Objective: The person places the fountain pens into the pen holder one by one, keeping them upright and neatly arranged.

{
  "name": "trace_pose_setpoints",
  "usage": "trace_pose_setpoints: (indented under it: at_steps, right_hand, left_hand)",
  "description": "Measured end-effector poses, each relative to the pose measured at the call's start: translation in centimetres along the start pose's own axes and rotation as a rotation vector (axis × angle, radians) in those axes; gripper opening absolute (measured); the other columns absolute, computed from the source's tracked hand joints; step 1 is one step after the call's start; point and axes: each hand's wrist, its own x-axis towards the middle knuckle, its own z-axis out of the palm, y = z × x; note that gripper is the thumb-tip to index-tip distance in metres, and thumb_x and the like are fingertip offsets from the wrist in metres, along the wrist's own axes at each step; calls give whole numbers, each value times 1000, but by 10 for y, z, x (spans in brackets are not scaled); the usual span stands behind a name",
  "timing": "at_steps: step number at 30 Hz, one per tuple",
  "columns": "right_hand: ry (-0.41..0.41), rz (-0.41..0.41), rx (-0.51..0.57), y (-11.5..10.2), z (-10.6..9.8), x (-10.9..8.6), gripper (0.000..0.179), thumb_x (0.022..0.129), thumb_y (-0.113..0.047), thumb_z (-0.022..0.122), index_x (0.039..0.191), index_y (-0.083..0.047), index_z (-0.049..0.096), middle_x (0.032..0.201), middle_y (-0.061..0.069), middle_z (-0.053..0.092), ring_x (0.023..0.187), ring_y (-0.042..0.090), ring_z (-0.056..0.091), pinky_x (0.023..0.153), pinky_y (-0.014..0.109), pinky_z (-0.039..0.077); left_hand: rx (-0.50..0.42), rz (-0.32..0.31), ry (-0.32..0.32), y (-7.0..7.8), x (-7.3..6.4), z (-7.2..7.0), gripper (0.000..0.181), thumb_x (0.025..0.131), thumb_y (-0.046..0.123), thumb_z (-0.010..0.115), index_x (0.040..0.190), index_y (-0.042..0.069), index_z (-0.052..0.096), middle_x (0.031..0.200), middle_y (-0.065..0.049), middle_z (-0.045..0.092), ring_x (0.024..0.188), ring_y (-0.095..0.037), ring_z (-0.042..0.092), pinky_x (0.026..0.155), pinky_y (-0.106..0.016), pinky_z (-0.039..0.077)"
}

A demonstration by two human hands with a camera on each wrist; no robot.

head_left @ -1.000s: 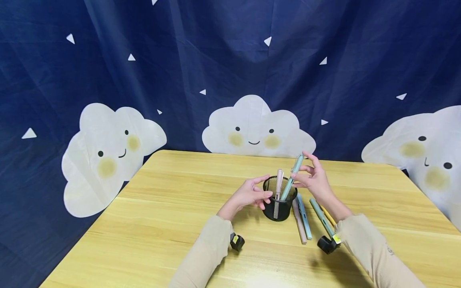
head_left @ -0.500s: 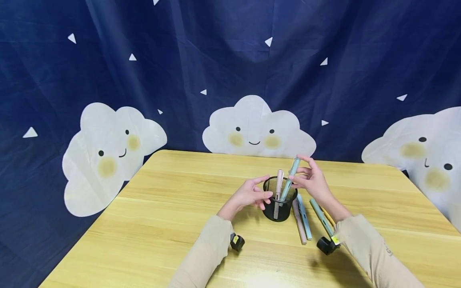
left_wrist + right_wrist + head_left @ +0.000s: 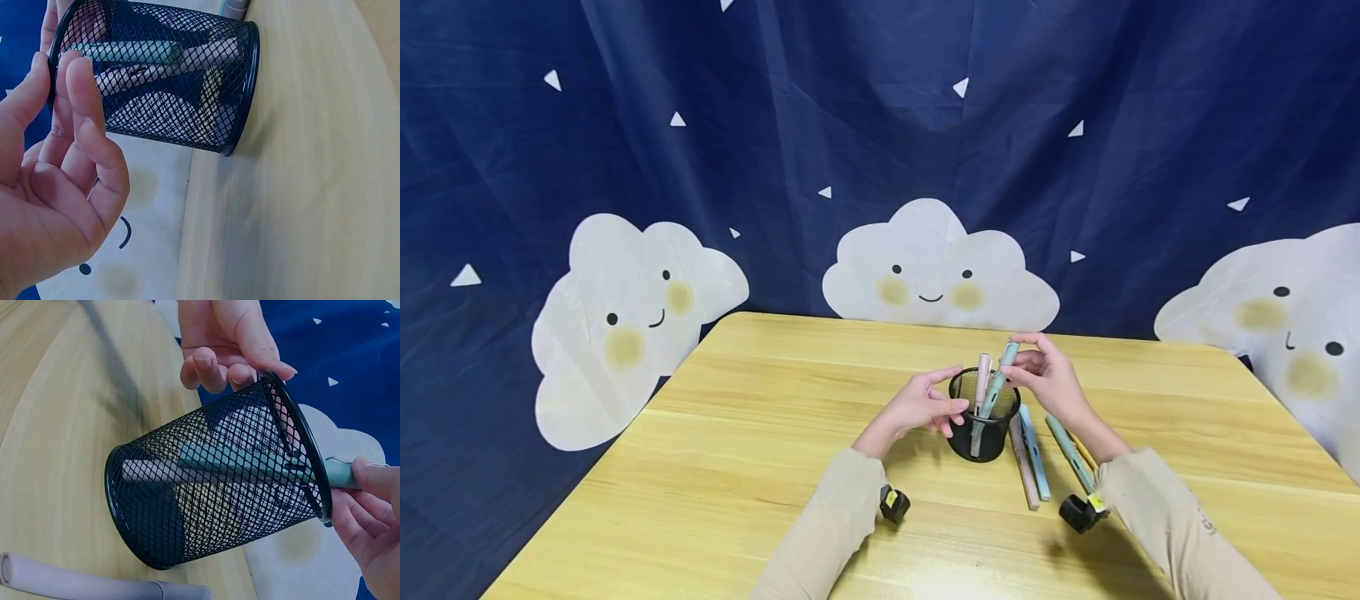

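A black mesh pen holder (image 3: 976, 440) stands upright on the table. My left hand (image 3: 922, 405) grips its rim from the left, thumb and fingers at the edge in the left wrist view. A pink pen (image 3: 982, 379) leans inside the holder. My right hand (image 3: 1051, 377) pinches a mint-green pen (image 3: 998, 387) near its upper end. Through the mesh in the right wrist view, the green pen's lower end (image 3: 194, 453) shows inside, above the holder's bottom and alongside the pink pen (image 3: 140, 470).
Right of the holder lie a pink pen (image 3: 1024, 467) and a blue pen (image 3: 1034, 454) side by side. Farther right, a green pen (image 3: 1067, 450) and a yellow pen (image 3: 1086, 455) lie partly under my right forearm. A dark blue cloud-print curtain (image 3: 880, 125) hangs behind the table (image 3: 760, 417).
My right hand has moved down and left, lowering the mint-green pen deeper into the pen holder. The left hand and the holder have stayed in place.
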Motion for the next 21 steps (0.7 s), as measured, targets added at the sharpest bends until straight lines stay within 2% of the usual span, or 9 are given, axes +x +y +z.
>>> trace_pose_setpoints:
  at_steps: [4, 8, 16, 21]
  right_hand:
    - [4, -1, -61, -8, 2, -2, 36, 79, 12, 60, 113, 9, 47, 82, 30, 59, 65, 7, 59, 56, 18, 47]
    - [4, -11, -115, -17, 5, -3, 35, 77, 15, 59, 110, 13, 49, 80, 31, 59, 64, 8, 58, 55, 16, 44]
    - [3, 1, -152, 4, 1, -2, 29, 80, 5, 61, 109, 7, 55, 80, 22, 62, 66, 7, 58, 57, 17, 45]
    - [10, -3, -181, 8, 1, -2, 28, 81, 4, 62, 108, 5, 56, 80, 21, 63, 66, 8, 57, 57, 18, 45]
  left_hand:
    - [6, 5, -1, 0, 0, 0, 68, 83, 14, 64, 140, 9, 28, 67, -8, 64, 45, -14, 57, 41, -22, 39]
    - [9, 5, -8, 1, -1, 0, 68, 83, 14, 64, 141, 9, 27, 67, -8, 64, 45, -14, 57, 41, -22, 39]
    - [3, -2, -8, 1, -1, 0, 68, 83, 14, 64, 141, 10, 28, 67, -8, 64, 45, -14, 56, 41, -22, 39]
    - [2, -2, -7, 1, -1, 0, 67, 84, 13, 64, 140, 10, 29, 67, -8, 64, 45, -14, 56, 41, -22, 39]
